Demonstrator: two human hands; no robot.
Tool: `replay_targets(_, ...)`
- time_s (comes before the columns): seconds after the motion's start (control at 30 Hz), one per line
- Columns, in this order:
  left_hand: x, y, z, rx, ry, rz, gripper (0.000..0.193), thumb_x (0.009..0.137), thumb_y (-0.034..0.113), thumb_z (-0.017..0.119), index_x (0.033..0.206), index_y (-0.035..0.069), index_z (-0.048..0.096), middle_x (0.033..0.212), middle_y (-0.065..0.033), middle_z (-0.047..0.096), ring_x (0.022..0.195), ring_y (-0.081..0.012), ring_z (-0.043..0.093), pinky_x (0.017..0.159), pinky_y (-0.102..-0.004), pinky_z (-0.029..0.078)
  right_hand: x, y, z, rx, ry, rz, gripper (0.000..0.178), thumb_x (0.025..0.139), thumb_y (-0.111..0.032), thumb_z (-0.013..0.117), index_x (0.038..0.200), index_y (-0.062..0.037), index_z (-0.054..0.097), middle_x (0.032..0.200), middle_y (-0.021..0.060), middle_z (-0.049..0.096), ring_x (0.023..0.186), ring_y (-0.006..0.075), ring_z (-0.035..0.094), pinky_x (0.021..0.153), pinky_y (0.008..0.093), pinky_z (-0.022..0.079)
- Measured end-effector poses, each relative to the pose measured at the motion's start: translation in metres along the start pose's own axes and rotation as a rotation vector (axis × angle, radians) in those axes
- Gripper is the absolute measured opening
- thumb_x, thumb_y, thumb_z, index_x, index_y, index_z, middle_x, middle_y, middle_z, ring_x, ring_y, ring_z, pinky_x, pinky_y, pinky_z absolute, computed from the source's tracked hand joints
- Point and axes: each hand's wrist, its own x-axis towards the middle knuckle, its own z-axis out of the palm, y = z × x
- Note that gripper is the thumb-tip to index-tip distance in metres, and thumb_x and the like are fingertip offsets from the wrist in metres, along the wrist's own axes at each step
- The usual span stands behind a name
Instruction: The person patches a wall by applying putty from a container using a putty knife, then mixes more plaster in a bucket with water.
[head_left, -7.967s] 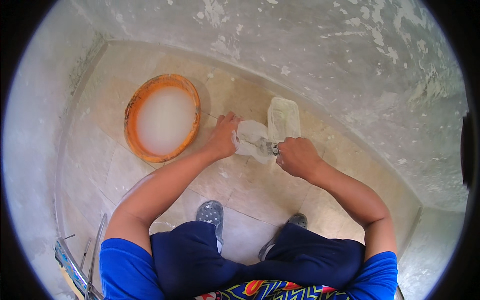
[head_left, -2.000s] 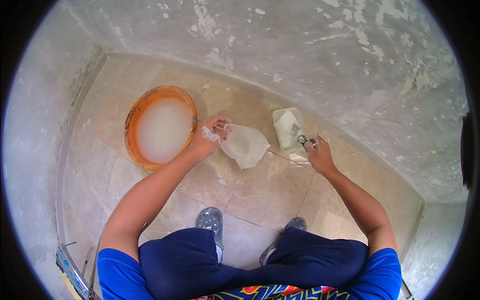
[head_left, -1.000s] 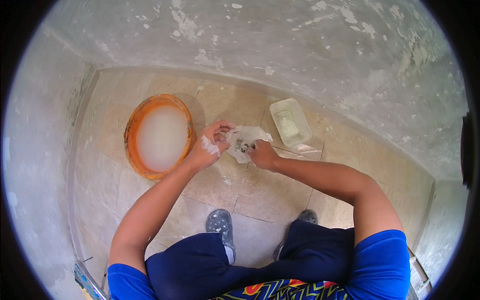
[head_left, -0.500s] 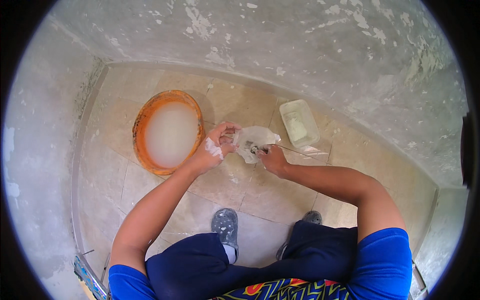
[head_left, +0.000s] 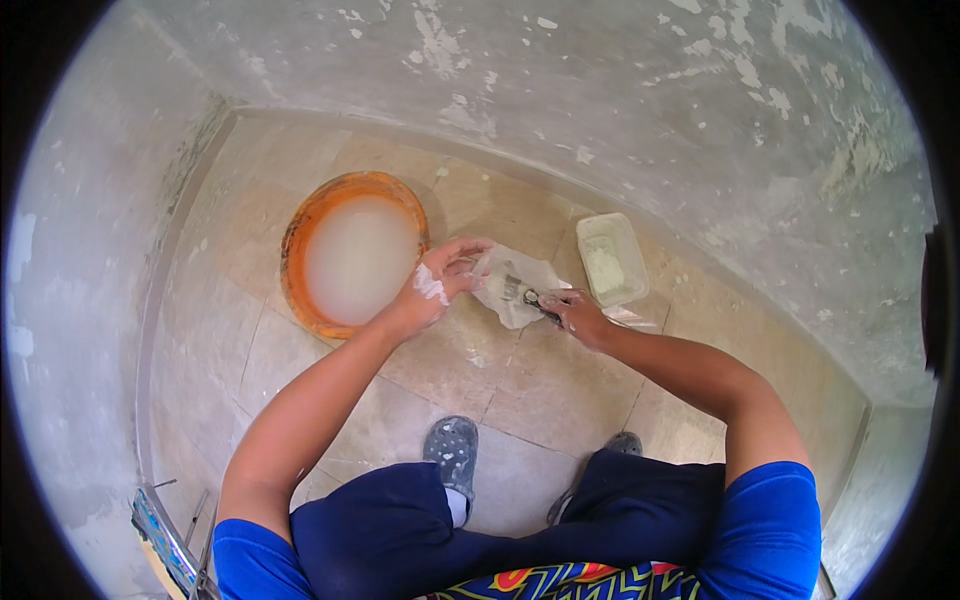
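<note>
My left hand (head_left: 436, 287), smeared with white paste on its back, grips the edge of a crumpled-looking, translucent whitish plastic piece (head_left: 525, 265). Whether that is a bag or a soft container I cannot tell. My right hand (head_left: 583, 318) is closed around the dark handle of a small metal-headed tool, which looks like a putty knife (head_left: 534, 298). Its metal part lies against the plastic, where some grey shows. Both hands are over the floor, between an orange tub (head_left: 290, 262) of cloudy white liquid and a white rectangular plastic container (head_left: 640, 262) with pale powder or paste inside.
Beige floor tiles (head_left: 420, 400) carry white splashes. Grey walls (head_left: 620, 90) with patchy white marks close in at the far side and left. My grey speckled clogs (head_left: 451, 450) stand on the tiles. A metal-framed object (head_left: 170, 545) is at the lower left.
My right hand has drawn back slightly to the right, and more of the tool's handle and metal part now shows. My left hand still holds the plastic. The whole view has shifted a little.
</note>
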Motion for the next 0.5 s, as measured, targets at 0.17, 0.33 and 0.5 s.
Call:
replay_targets(0.17,-0.001,-0.002,0.003,0.039,-0.022,0.022,0.059,0.094,0.000,0.066,0.151,0.005,0.055,0.142,-0.0130,0.061,0.130,-0.0223,0.061,0.114,-0.0363,0.046,-0.030,-0.014,-0.009,0.017,0.006,0.030,0.018,0.104,-0.023,0.071,0.107,-0.0063,0.075,0.086,-0.0040,0.062,0.074,0.0070,0.053,0.066,0.0271,0.044)
replay_targets(0.33,-0.002,-0.003,0.004,0.016,-0.054,-0.013,0.061,0.094,0.003,0.068,0.152,0.005,0.054,0.147,-0.0128,0.059,0.129,-0.0235,0.060,0.113,-0.0368,0.045,-0.058,-0.023,-0.015,0.135,-0.018,-0.040,0.021,0.102,-0.024,0.074,0.105,-0.0035,0.077,0.081,-0.0025,0.064,0.066,0.0074,0.051,0.057,0.0264,0.040)
replay_targets(0.5,0.001,-0.006,0.008,-0.045,-0.058,-0.002,0.063,0.094,0.010,0.069,0.154,0.004,0.051,0.150,-0.0151,0.056,0.128,-0.0233,0.060,0.114,-0.0377,0.043,-0.077,-0.031,-0.014,0.189,0.022,-0.013,0.017,0.103,-0.021,0.073,0.103,-0.0043,0.076,0.081,-0.0034,0.062,0.067,0.0073,0.051,0.060,0.0264,0.041)
